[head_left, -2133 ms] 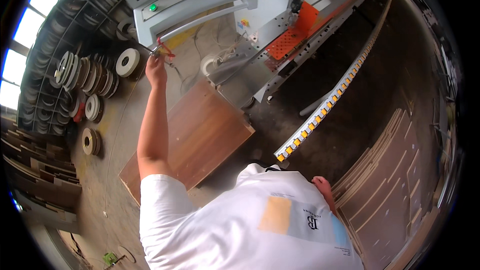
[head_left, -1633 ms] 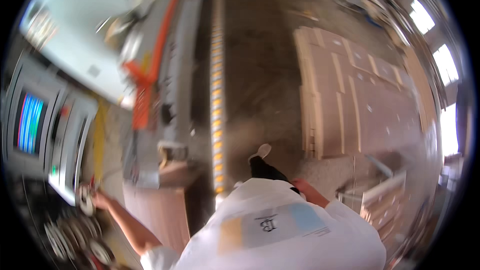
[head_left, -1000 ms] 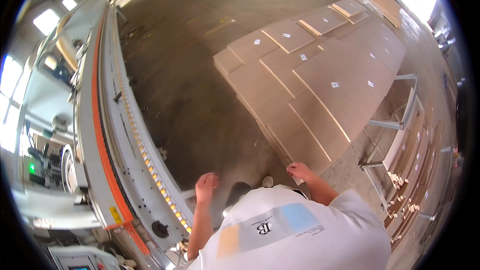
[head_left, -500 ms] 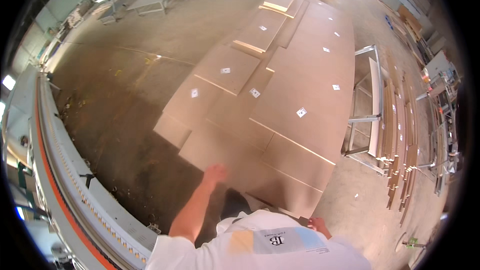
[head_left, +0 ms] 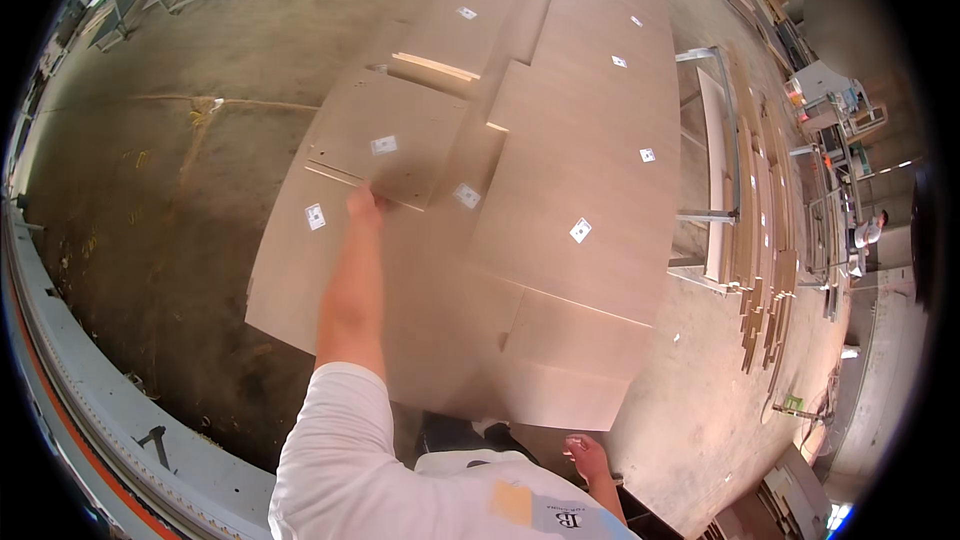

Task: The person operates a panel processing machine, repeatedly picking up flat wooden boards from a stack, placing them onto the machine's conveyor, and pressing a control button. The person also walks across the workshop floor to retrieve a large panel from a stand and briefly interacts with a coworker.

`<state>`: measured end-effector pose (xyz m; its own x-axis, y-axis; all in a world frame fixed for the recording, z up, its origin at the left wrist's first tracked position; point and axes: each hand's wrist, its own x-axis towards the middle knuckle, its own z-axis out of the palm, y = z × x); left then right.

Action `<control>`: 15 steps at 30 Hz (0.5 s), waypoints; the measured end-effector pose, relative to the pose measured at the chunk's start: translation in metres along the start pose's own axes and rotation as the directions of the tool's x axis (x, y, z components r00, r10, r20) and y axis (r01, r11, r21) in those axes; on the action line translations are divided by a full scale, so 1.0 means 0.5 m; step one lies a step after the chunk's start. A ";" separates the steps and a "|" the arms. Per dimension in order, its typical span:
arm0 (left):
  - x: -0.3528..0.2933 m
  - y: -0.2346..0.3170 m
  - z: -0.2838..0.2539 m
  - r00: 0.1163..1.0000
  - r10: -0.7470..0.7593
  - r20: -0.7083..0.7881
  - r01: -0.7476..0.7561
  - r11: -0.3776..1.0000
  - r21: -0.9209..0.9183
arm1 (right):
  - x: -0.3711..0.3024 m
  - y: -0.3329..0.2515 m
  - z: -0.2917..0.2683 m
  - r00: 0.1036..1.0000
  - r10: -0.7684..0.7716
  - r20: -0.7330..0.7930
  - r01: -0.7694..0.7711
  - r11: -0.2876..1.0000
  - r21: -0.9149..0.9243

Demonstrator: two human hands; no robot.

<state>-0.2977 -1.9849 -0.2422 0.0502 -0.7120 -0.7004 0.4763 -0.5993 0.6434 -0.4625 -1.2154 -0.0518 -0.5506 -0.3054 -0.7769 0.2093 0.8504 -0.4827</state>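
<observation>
Touching one panel [head_left: 412,128] with one label [head_left: 384,145]: left hand [head_left: 366,202], grip unclear; right hand [head_left: 587,457] empty, half-curled

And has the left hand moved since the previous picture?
Yes: the left hand moved forward along the stacked boards, from their near end to the near edge of a smaller board.

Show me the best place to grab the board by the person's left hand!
Probably its near edge, coming from the person's side: the board is broad and thin, its pale edge shows above the boards beneath, and the left hand is at that edge.
</observation>
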 end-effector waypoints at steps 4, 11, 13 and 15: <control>-0.099 0.061 0.079 0.994 -0.109 0.009 0.109 0.994 -0.026 | -0.061 0.131 -0.007 0.975 0.217 -0.041 -0.215 0.976 0.036; -0.204 0.155 0.080 0.993 0.110 0.031 -0.107 0.992 -0.068 | -0.135 0.093 -0.023 0.965 0.262 -0.006 -0.262 0.961 -0.086; -0.238 0.163 0.002 0.974 0.227 0.016 -0.227 0.974 -0.016 | -0.084 0.135 -0.061 0.976 0.217 0.004 -0.217 0.976 -0.033; -0.321 0.151 -0.086 0.957 0.284 0.049 -0.288 0.954 0.089 | -0.029 0.168 -0.088 0.983 0.182 0.006 -0.182 0.981 0.071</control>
<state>-0.2321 -1.9001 -0.0942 0.1409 -0.8699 -0.4726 0.3618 -0.3991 0.8425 -0.4723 -1.1208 -0.0631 -0.4983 -0.1484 -0.8542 0.3631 0.8589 -0.3610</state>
